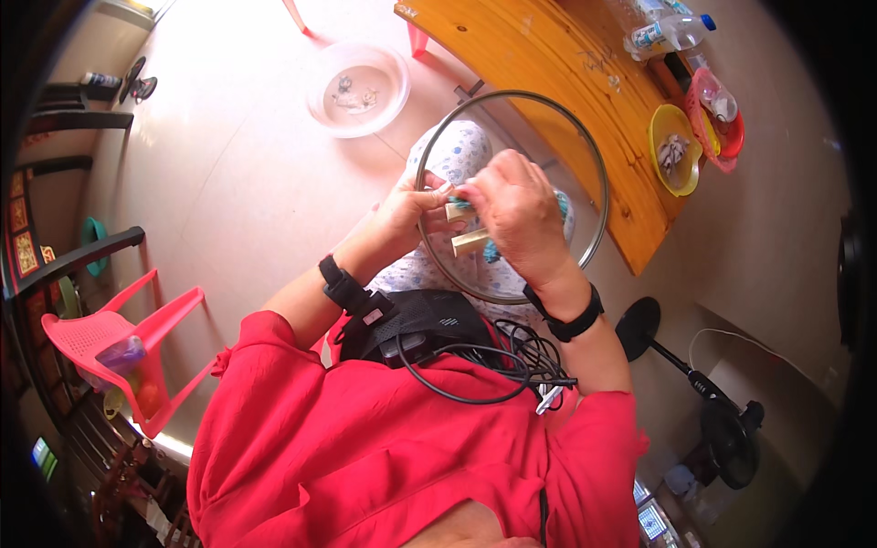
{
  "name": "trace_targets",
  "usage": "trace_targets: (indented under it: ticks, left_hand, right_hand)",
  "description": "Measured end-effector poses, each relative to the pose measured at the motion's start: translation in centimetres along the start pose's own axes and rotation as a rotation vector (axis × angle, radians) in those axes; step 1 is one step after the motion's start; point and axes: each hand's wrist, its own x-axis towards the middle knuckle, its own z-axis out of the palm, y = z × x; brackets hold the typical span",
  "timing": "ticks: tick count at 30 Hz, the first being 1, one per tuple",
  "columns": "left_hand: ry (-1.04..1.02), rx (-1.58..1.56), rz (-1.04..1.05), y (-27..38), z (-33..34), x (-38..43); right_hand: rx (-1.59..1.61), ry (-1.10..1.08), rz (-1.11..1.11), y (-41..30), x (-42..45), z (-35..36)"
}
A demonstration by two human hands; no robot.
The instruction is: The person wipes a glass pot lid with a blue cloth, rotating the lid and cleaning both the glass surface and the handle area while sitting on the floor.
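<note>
A round glass pot lid [575, 147] with a metal rim rests above my lap, over patterned trousers. My left hand [421, 209] holds it at the left rim, with the thumb inside the rim and some fingers seen through the glass. Two pale wooden pieces [469, 242] stick out near the lid's middle. Turquoise cord or yarn [491, 252] shows around them, partly hidden by my right hand [517, 205]. That hand is curled over the lid, its thumb and fingertips pinching turquoise strands beside my left thumb. The exact grip is blurred.
A translucent basin [360, 92] stands on the floor ahead. The wooden table [548, 68] at right bears plastic bottles [671, 34] and a yellow dish [675, 151]. A pink plastic stool [130, 329] is at left, a black fan [730, 442] at lower right. Cables [507, 363] lie on my lap.
</note>
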Motion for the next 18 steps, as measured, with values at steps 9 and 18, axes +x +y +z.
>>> trace_targets:
  ticks: [9,18]
  left_hand:
    - [0.088,-0.031,-0.022,0.5,1.3,-0.9]
    - [-0.052,0.032,0.074,-0.7,-1.4,1.1]
  right_hand:
    - [-0.202,0.054,0.248,3.5,-3.6,-2.1]
    - [0.049,0.022,0.058,-1.7,-0.8,0.9]
